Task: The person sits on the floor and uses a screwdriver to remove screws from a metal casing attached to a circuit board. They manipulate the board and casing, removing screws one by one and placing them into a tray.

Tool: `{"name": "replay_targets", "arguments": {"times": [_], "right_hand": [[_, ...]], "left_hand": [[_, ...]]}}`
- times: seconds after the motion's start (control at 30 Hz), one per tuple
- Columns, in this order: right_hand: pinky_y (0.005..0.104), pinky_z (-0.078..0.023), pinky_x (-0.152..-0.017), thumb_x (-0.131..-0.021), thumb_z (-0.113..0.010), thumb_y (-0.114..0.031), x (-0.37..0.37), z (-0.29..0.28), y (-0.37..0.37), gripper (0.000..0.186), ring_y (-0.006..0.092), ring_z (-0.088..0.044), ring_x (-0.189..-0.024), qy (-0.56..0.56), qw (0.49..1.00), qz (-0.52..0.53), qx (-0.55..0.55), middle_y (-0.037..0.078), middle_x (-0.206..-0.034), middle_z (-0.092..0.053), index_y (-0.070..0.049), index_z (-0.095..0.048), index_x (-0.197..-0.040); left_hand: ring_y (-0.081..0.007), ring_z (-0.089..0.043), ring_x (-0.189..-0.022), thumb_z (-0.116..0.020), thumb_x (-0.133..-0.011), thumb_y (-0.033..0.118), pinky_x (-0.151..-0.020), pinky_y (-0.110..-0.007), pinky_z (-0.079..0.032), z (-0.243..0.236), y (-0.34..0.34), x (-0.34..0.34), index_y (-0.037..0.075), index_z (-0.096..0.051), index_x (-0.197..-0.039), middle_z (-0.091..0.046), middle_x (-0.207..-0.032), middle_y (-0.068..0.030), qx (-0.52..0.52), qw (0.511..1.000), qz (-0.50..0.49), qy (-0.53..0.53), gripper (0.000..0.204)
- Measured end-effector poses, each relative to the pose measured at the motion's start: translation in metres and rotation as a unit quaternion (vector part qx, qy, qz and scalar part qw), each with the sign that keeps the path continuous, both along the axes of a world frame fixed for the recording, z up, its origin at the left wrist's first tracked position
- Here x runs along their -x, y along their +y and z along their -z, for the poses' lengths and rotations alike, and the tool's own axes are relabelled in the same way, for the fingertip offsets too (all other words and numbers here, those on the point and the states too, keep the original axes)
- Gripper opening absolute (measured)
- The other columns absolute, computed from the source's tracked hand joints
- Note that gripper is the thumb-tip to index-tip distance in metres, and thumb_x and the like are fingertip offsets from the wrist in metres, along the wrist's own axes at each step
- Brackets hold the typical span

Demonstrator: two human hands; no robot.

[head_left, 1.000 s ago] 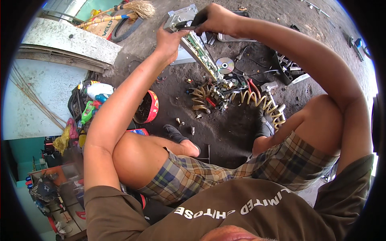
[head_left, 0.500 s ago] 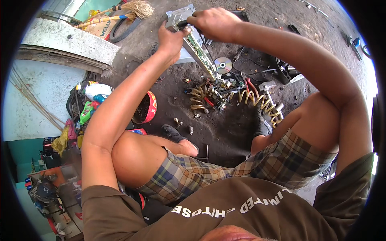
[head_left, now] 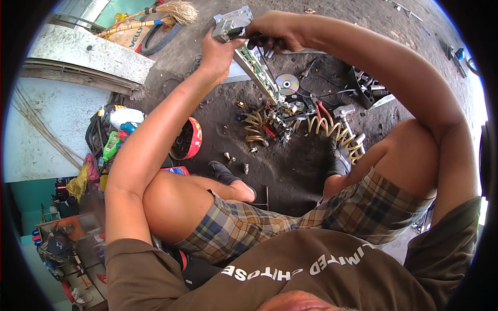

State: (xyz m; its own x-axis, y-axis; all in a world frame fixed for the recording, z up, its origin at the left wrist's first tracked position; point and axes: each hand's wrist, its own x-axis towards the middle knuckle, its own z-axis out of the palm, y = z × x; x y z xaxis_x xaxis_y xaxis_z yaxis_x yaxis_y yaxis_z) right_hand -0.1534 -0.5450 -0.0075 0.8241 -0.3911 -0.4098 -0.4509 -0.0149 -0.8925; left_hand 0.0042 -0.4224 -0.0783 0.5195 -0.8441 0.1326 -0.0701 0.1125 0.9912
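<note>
A long silvery metal housing (head_left: 232, 20) is held up at the top middle of the head view, with a narrow green circuit board (head_left: 256, 66) along its length, slanting down toward the floor. My left hand (head_left: 217, 56) grips the housing's upper end from the left, thumb across it. My right hand (head_left: 280, 32) is at its right side beside a black part on top, fingers curled down in shadow around something dark; what exactly they hold I cannot make out. A black cord hangs alongside the board.
Around my feet lie a disc (head_left: 287, 84), coiled hose (head_left: 332, 129), electronic scrap (head_left: 275, 124), red-handled pliers (head_left: 322, 111), a hammer (head_left: 343, 111) and small metal fittings (head_left: 228, 155). A red round container (head_left: 194, 142), bottles (head_left: 111, 145), a tool tray (head_left: 365, 90) and a broom (head_left: 176, 13) are further out.
The housing and my left hand have shifted slightly left. My right hand rose over the black part, back upward, half a second ago, and now has its fingers curled lower on the right side.
</note>
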Motion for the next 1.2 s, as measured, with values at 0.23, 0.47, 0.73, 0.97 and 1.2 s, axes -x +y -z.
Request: {"name": "replay_targets", "arguments": {"times": [0.23,0.47,0.73,0.97,1.2], "right_hand": [[0.0486,-0.062,-0.088,-0.09,-0.071,-0.023,0.014,0.001,0.027,0.024,0.0399,-0.076,-0.097,-0.065,0.729,-0.102,0.674,0.02,-0.103,-0.076,0.0,-0.076,-0.097],[0.0511,-0.059,-0.083,-0.09,-0.07,-0.023,0.016,0.007,0.014,0.025,0.0409,-0.075,-0.083,-0.112,0.826,-0.038,0.552,0.02,-0.084,-0.075,0.0,-0.078,-0.094],[0.0414,-0.059,-0.073,-0.089,-0.077,-0.025,0.004,0.024,0.0,0.035,0.0267,-0.074,-0.073,-0.106,0.933,-0.008,0.344,0.018,-0.076,-0.074,0.008,-0.076,-0.101],[0.0478,-0.062,-0.08,-0.094,-0.066,-0.013,0.022,0.037,0.01,0.023,0.0377,-0.077,-0.091,-0.161,0.671,-0.128,0.712,0.018,-0.11,-0.07,0.0,-0.068,-0.113],[0.0445,-0.061,-0.07,-0.093,-0.069,-0.016,0.025,0.047,0.004,0.021,0.0317,-0.077,-0.081,-0.235,0.704,-0.057,0.667,0.014,-0.094,-0.074,0.001,-0.073,-0.105]], "left_hand": [[-0.0218,-0.072,-0.103,-0.072,-0.089,-0.014,-0.095,-0.038,-0.058,-0.007,-0.002,0.009,-0.004,-0.061,-0.128,-0.074,-0.117,-0.0125,0.015,0.999,-0.035,-0.016,0.042],[-0.0214,-0.072,-0.102,-0.072,-0.089,-0.016,-0.092,-0.037,-0.061,-0.002,0.002,0.0,-0.005,-0.059,-0.129,-0.075,-0.116,-0.0132,0.028,1.0,0.011,0.01,0.043],[-0.0244,-0.075,-0.098,-0.073,-0.089,-0.014,-0.088,-0.04,-0.065,-0.002,0.003,0.001,-0.005,-0.057,-0.13,-0.074,-0.114,-0.0146,0.004,1.0,-0.012,0.005,0.045],[-0.0228,-0.074,-0.101,-0.073,-0.089,-0.014,-0.087,-0.037,-0.064,-0.003,0.001,0.009,-0.003,-0.061,-0.129,-0.075,-0.115,-0.013,0.0,0.999,-0.027,-0.024,0.044],[-0.0207,-0.073,-0.102,-0.08,-0.083,-0.013,-0.092,-0.035,-0.06,0.005,0.001,-0.001,-0.003,-0.06,-0.129,-0.076,-0.114,-0.0113,0.013,1.0,0.017,-0.022,0.051]]}}
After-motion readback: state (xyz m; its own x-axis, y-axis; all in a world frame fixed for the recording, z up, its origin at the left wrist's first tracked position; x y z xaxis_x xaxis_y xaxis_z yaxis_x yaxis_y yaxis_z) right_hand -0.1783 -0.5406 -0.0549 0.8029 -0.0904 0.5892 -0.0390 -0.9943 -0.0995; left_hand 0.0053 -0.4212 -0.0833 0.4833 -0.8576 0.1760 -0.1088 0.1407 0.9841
